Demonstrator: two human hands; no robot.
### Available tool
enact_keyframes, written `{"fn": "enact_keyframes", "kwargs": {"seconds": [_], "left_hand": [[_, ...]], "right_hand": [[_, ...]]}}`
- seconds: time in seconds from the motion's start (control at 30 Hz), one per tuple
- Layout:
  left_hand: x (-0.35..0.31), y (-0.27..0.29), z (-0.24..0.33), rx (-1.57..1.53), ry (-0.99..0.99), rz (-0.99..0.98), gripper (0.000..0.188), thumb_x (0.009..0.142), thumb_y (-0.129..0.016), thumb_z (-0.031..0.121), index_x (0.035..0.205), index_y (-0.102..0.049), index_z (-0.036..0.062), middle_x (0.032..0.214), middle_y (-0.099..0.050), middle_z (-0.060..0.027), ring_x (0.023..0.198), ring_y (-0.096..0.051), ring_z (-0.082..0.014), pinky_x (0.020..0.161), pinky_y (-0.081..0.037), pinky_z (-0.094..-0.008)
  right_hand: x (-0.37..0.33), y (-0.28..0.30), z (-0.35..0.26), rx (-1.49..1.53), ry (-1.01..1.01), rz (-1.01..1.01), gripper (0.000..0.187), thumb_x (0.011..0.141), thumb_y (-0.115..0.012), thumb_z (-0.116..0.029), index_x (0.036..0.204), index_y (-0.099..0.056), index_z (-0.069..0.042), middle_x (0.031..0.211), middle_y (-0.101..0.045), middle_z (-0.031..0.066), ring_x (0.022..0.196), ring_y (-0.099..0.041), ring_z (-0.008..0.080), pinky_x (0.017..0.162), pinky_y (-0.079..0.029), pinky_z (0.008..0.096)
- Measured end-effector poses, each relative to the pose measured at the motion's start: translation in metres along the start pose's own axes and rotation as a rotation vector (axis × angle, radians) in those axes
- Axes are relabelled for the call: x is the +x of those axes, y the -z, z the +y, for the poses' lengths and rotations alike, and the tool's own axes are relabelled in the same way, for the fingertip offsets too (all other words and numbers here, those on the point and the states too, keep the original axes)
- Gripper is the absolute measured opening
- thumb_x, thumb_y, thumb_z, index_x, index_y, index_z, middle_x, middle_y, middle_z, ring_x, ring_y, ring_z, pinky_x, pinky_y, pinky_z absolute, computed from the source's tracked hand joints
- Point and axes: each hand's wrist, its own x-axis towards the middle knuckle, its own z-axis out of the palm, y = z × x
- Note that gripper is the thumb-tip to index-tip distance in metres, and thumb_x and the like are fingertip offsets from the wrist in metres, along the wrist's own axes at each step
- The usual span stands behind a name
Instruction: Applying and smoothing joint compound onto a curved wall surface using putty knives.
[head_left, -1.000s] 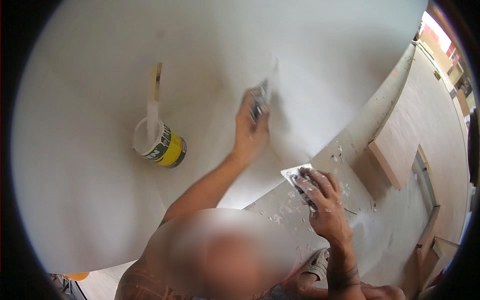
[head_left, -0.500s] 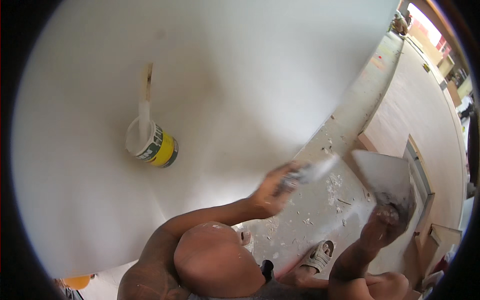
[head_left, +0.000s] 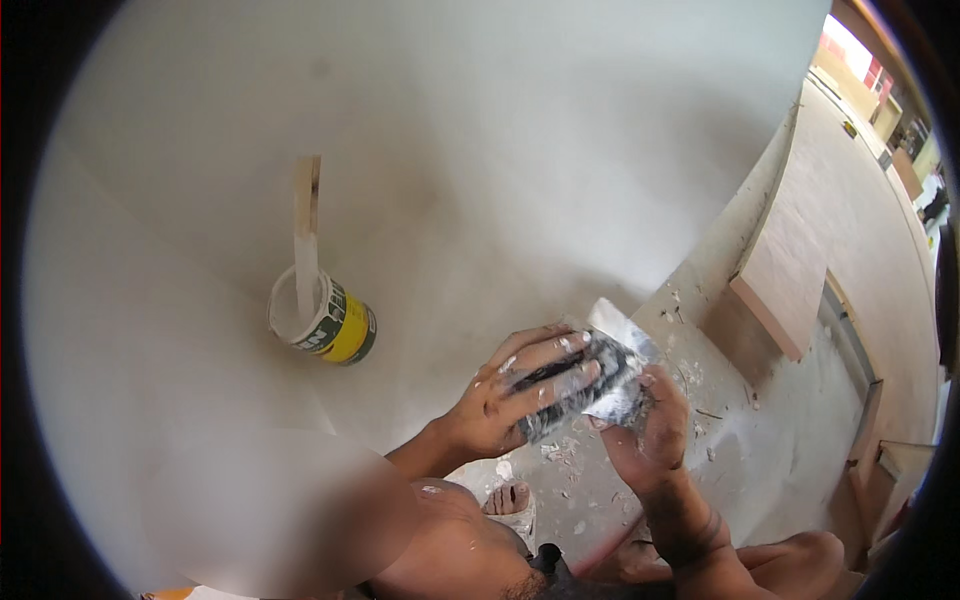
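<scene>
In front of my body, my left hand (head_left: 490,400) is wrapped around a putty knife (head_left: 560,400) with a dark, putty-smeared handle. My right hand (head_left: 650,440) grips a flat metal filling blade (head_left: 615,405) coated with white putty. The two tools meet and overlap between my hands, so I cannot tell exactly where one blade ends and the other begins. White putty spots my left fingers. To the left stands an open bucket (head_left: 345,325) with a green and yellow label, and a flat wooden stick (head_left: 307,210) leans upright out of it.
A broad smooth white surface (head_left: 450,150) fills the left and top. Below it, the grey floor (head_left: 690,400) carries putty scraps and chips. Long pale wooden panels (head_left: 840,200) lie along the right. My sandaled foot (head_left: 510,500) is beneath my hands.
My hands were apart and have come together, bringing the two blades into contact. The right hand moved left and the blade turned. The view shifted slightly.
</scene>
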Motion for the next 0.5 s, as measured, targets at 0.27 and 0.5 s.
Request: {"fn": "enact_keyframes", "kwargs": {"seconds": [0.27,0.5], "left_hand": [[-0.082,0.037,-0.08,0.099,0.548,0.228,0.045,0.088,-0.056,-0.003,0.133,-0.053,0.0004,0.13,-0.058,-0.0165,0.119,-0.057,-0.0293,0.099,-0.047,-0.0371],[-0.025,0.112,-0.24,0.121,0.667,0.707,0.036,0.105,-0.044,0.022,0.118,-0.056,-0.0091,0.106,-0.067,-0.0146,0.098,-0.059,-0.0173,0.089,-0.046,-0.033]], "right_hand": [[0.021,-0.001,-0.035,1.186,-0.539,0.297,0.035,0.091,-0.059,-0.022,0.122,-0.056,-0.005,0.103,-0.067,0.0078,0.09,-0.068,0.0224,0.069,-0.058,0.0391],[0.006,-0.006,-0.016,1.024,-0.539,0.401,0.04,0.088,-0.053,-0.016,0.126,-0.048,-0.005,0.105,-0.061,0.0118,0.089,-0.067,0.0315,0.055,-0.059,0.0498]]}}
